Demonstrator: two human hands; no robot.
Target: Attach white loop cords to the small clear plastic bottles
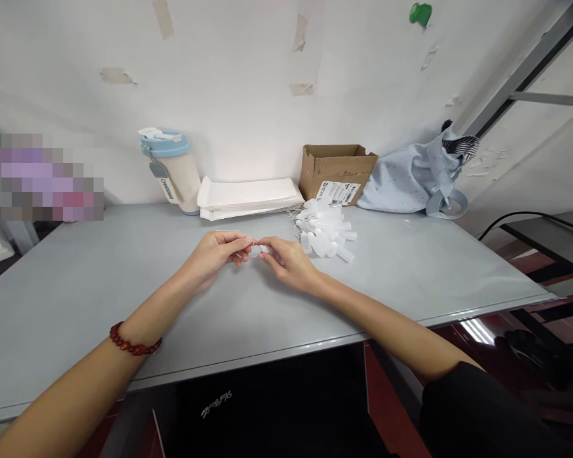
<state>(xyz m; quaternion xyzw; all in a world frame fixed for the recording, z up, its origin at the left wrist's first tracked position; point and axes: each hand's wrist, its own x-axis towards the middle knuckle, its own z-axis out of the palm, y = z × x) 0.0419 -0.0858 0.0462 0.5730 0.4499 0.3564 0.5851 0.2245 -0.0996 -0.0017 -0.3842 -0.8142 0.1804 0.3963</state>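
Note:
Over the middle of the table (191, 337), my left hand (216, 256) and my right hand (292, 264) meet fingertip to fingertip. Between them is a small translucent white piece (255, 251) with what looks like a thin loop. Both hands are closed, thumb and fingers pinching it from either side. Fingertips cover part of the piece, so its exact kind is unclear. Just beyond my right hand lies a pile of similar translucent white pieces (322, 235), several with thin loops at their left ends.
Behind the hands lies a stack of white flat packets (248, 196). A blue-lidded cream tumbler (176, 172) stands left of it. To the right are an open cardboard box (337, 168) and a light blue cloth bag (401, 181) against the wall. The table's front edge runs below my forearms.

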